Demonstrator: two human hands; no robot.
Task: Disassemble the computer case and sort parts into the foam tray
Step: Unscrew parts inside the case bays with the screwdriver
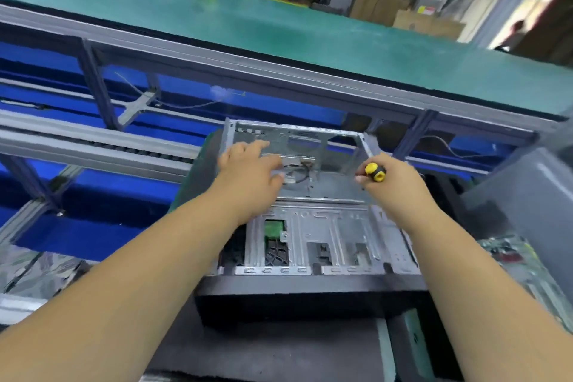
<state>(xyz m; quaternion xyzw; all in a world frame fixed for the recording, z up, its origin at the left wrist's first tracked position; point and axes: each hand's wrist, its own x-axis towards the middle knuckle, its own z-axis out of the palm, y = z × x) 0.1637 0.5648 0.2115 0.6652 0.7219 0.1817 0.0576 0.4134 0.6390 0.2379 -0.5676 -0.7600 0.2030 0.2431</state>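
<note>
Two hands over computer case [310, 226]: right hand [400, 183] grips screwdriver [375, 172] (no legible writing).

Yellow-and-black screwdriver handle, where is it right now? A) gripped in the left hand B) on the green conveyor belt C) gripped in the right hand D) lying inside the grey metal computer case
C: the right hand is curled round the yellow-and-black screwdriver handle above the open grey metal computer case, while the left hand reaches into the case holding no tool.
</note>
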